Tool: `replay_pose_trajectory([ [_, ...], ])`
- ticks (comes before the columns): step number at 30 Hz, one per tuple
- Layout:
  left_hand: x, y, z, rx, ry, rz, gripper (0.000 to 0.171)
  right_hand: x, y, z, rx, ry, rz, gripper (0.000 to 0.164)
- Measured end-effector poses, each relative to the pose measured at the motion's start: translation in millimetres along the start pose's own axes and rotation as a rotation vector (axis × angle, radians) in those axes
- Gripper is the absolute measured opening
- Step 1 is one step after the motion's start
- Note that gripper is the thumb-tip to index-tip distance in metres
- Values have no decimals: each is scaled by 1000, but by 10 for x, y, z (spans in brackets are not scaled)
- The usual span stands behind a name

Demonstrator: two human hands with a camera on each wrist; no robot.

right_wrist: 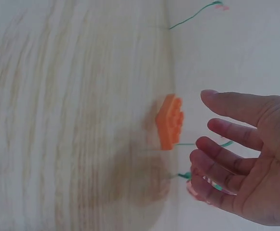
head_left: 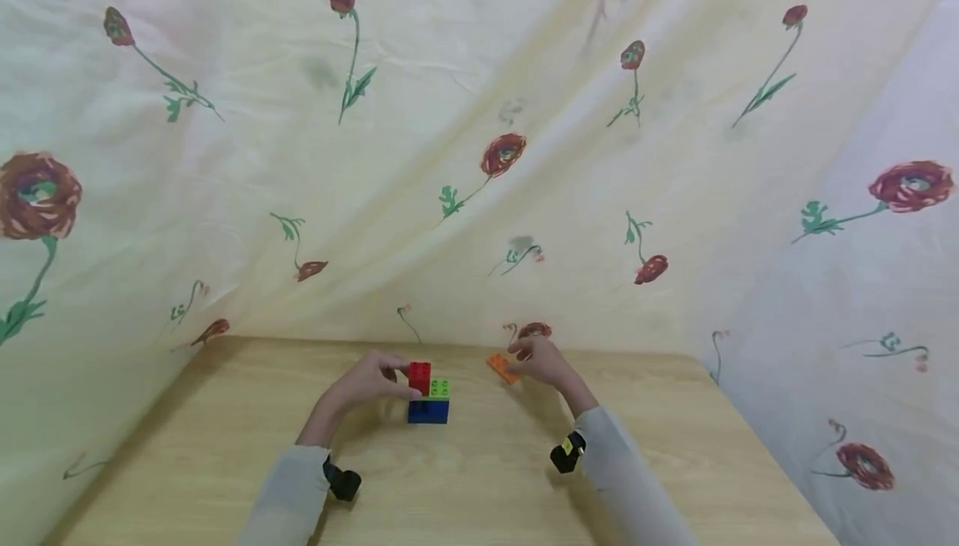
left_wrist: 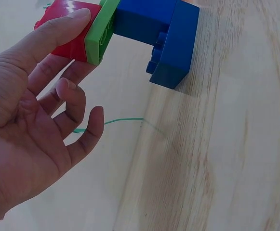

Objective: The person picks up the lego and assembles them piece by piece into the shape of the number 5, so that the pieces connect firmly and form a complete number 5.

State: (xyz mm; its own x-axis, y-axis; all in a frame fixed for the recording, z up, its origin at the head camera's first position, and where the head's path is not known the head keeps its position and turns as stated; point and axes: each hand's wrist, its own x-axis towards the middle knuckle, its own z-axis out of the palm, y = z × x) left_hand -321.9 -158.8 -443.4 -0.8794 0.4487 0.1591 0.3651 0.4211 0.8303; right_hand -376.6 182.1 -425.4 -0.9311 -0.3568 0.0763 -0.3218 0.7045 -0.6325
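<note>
With thumb and fingers my left hand (head_left: 370, 381) pinches a red toy brick (head_left: 419, 377) from its left side. That brick sits on a flat lime-green brick (head_left: 439, 388), which lies on top of blue bricks (head_left: 428, 411). In the left wrist view the blue bricks (left_wrist: 178, 45) form a step with a gap below the green brick (left_wrist: 101, 33). A flat orange brick (right_wrist: 168, 124) lies alone on the table; my right hand (right_wrist: 248, 156) hovers over it, fingers loosely bent, thumb apart and holding nothing.
The wooden table (head_left: 479, 479) carries the bricks near its far edge. Behind and on both sides hangs a pale cloth (head_left: 419, 155) printed with red flowers. A black wrist camera (head_left: 567, 453) is strapped to the right sleeve, another (head_left: 343, 481) to the left.
</note>
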Motion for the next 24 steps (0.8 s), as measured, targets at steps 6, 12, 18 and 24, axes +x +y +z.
replay_pose_trajectory([
  [6,-4,-15,-12,6,5,5,31,61,61,65,-24,-26,73,42],
  [12,-3,-8,28,-15,10,3,31,100,101,106,-38,-51,116,46],
  [18,-21,-31,36,-10,-3,6,29,131,95,196,-82,-47,132,45],
  [24,-20,-11,10,-13,-2,-7,31,158,40,227,-135,-19,172,46],
])
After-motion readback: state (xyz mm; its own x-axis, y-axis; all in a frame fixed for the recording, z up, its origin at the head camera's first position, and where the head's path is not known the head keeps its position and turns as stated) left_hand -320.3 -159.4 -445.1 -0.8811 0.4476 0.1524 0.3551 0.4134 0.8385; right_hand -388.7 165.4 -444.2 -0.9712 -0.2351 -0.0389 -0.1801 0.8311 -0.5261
